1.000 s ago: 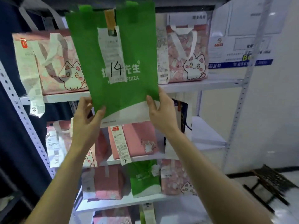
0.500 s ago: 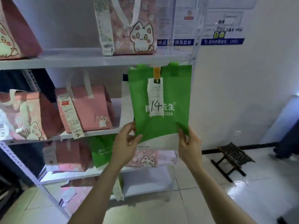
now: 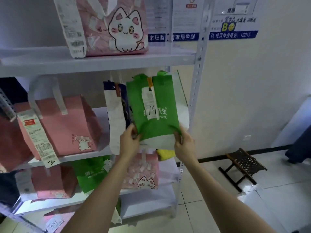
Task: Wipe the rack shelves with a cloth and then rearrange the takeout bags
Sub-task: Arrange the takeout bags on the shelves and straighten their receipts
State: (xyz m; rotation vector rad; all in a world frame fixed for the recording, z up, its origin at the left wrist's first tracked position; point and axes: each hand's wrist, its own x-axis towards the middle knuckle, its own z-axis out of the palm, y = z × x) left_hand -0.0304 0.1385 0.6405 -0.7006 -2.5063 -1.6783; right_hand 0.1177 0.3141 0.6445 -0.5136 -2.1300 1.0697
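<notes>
Both hands hold a green takeout bag (image 3: 156, 118) marked "14" by its bottom corners, upright at the right end of the second shelf (image 3: 80, 157). My left hand (image 3: 128, 140) pinches its lower left corner and my right hand (image 3: 184, 143) its lower right. A white and dark bag (image 3: 116, 118) stands just left of it. A yellow cloth (image 3: 165, 153) lies on the shelf under the green bag, partly hidden.
A pink bag with receipt "2" (image 3: 65, 125) fills the shelf's left. A pink cat bag (image 3: 114, 27) sits on the top shelf (image 3: 101, 63). Lower shelves hold another green bag (image 3: 90, 175) and pink bags (image 3: 143, 174). A small folding stool (image 3: 242, 167) stands on the tiled floor at right.
The green bag has come down from the top shelf level to the right end of the second shelf, and moved in toward the rack beside the white and dark bag.
</notes>
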